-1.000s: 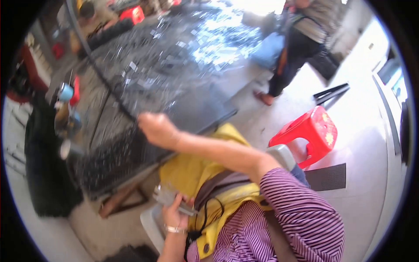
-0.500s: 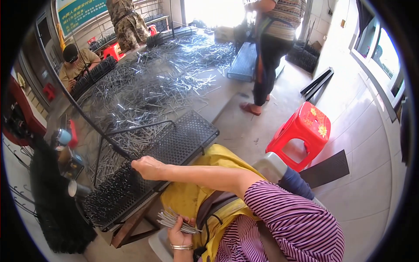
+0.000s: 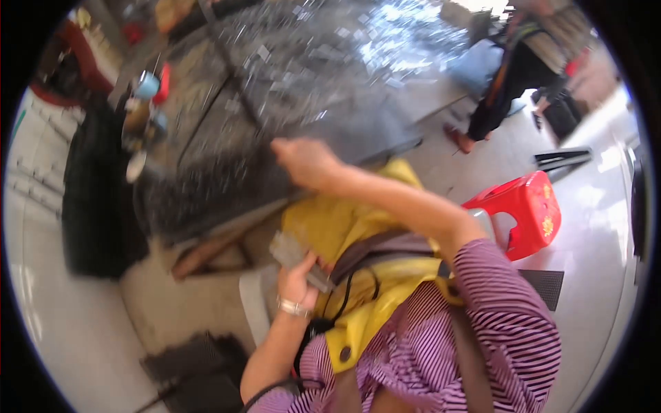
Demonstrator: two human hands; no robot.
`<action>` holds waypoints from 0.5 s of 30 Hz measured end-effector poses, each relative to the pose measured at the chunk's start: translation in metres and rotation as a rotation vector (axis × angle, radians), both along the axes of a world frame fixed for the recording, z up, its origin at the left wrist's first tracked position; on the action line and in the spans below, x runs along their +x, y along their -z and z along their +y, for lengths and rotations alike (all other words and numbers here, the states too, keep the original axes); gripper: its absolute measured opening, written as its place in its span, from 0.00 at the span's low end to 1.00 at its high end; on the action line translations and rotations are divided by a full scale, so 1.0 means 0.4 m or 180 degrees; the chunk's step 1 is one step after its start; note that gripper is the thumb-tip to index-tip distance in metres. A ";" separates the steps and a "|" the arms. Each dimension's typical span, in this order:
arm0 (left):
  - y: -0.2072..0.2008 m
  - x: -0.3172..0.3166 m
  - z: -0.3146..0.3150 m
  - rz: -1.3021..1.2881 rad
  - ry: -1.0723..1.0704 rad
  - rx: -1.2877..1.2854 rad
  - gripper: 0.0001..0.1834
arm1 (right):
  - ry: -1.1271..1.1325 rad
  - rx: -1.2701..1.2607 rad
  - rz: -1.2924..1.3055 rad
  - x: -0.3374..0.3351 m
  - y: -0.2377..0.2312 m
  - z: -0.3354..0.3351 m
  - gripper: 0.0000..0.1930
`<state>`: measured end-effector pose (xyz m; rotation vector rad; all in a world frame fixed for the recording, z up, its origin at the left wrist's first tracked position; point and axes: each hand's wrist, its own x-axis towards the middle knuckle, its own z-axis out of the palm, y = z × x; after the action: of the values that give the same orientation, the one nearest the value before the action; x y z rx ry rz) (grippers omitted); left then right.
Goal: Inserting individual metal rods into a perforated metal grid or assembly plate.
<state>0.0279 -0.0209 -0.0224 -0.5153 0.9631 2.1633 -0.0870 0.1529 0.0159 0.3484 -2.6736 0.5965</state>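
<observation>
My left hand (image 3: 299,275), a bracelet on its wrist, is shut on a bundle of grey metal strips (image 3: 292,253) held over my lap, against my yellow apron (image 3: 344,227). My right hand (image 3: 303,162) reaches forward over the near edge of the dark mesh worktable (image 3: 206,186), fingers curled downward. The picture is blurred, so whether the right hand holds anything is unclear. Many shiny metal strips (image 3: 330,62) lie scattered across the table's far part.
A red plastic stool (image 3: 523,213) stands to my right. Another person (image 3: 509,76) stands beyond the table's far right corner. Cups and cans (image 3: 144,89) sit at the table's left end, beside a black bundle (image 3: 96,199). A black mesh panel (image 3: 193,365) lies on the floor.
The view has swung and blurred. My right hand has risen from the mesh top and curled, while my left hand still holds the strip bundle at my lap.
</observation>
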 end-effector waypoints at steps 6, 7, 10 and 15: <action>-0.017 0.011 -0.015 0.0096 -0.0122 0.0281 0.11 | -0.0546 -0.1690 -0.0293 0.197 0.016 -0.066 0.09; -0.021 0.011 -0.011 0.0188 0.0003 0.0352 0.09 | -0.0562 -0.1730 -0.0330 0.219 0.010 -0.072 0.09; -0.029 0.018 -0.007 0.0251 0.0162 0.0396 0.07 | -0.0377 -0.2806 -0.1604 0.249 -0.013 -0.080 0.08; -0.040 0.017 -0.008 0.0061 0.0095 0.0493 0.08 | -0.0149 -0.3501 -0.2279 0.229 -0.045 -0.062 0.09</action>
<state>0.0348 -0.0243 -0.0065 -0.4038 0.8001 2.1979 0.0047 0.1280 0.0337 -0.1634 -2.3808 2.3626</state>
